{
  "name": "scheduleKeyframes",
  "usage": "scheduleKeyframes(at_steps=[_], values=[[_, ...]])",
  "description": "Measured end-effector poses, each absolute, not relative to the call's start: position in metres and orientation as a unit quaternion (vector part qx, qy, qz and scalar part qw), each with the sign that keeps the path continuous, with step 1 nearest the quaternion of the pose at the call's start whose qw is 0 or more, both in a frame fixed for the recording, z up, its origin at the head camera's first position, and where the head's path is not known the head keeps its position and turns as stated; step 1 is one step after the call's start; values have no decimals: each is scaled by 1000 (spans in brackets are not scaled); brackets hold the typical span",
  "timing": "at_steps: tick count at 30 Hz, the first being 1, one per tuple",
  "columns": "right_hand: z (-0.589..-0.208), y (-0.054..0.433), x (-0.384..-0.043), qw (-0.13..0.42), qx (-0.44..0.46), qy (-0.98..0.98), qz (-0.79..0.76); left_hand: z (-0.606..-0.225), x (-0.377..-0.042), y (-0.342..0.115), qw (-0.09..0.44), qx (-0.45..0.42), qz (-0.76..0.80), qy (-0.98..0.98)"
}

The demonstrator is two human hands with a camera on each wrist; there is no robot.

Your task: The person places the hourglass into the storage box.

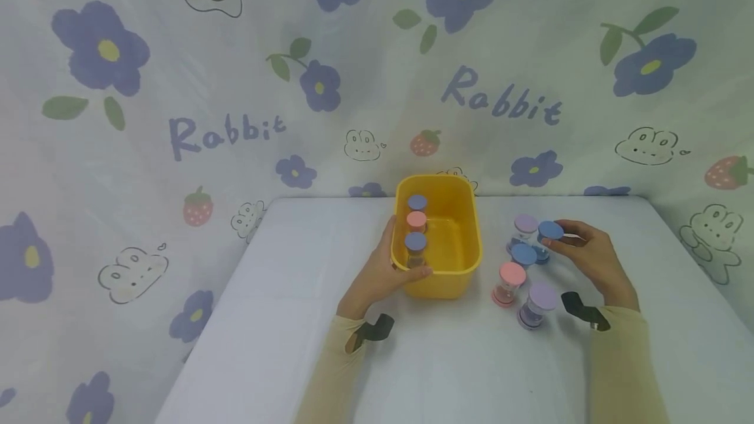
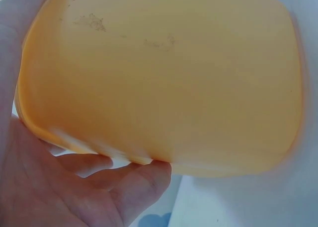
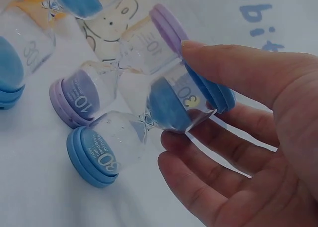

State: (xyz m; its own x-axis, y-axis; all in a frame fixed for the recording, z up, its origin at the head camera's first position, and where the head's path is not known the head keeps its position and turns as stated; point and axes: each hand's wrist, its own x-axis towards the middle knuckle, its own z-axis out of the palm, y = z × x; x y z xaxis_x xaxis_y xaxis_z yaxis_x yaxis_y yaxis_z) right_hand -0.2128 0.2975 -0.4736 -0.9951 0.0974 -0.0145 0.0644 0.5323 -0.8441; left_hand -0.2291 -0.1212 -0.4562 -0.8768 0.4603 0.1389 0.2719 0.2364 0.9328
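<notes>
A yellow plastic bin (image 1: 465,214) stands mid-table with three sand timers upright along its left wall, capped blue (image 1: 417,202), pink (image 1: 415,220) and blue (image 1: 415,241). My left hand (image 1: 393,259) grips the bin's near left corner, thumb hooked over the rim. The left wrist view shows the bin's outer wall (image 2: 164,78) against my palm (image 2: 59,187). My right hand (image 1: 580,247) pinches a blue-capped sand timer (image 1: 550,231) right of the bin. In the right wrist view that timer (image 3: 164,115) is tilted, thumb (image 3: 238,63) on its upper cap, fingers beneath.
Loose timers stand on the white table (image 1: 294,319) beside my right hand: purple (image 1: 525,224), blue (image 1: 523,254), pink (image 1: 510,278) and purple (image 1: 538,301). A floral "Rabbit" cloth (image 1: 224,133) hangs behind and to both sides.
</notes>
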Motion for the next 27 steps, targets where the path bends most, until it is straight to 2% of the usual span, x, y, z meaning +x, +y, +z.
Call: scheduleKeyframes(at_steps=[15,22,27], values=[[-471,299,-210,37,-70,-864,498,-452,-227,-123,90,223,580,778],[-454,295,-207,53,-85,-854,510,-453,-228,-123,84,229,578,779],[-436,291,-201,92,-74,-860,497,-456,-230,-123,80,246,584,769]])
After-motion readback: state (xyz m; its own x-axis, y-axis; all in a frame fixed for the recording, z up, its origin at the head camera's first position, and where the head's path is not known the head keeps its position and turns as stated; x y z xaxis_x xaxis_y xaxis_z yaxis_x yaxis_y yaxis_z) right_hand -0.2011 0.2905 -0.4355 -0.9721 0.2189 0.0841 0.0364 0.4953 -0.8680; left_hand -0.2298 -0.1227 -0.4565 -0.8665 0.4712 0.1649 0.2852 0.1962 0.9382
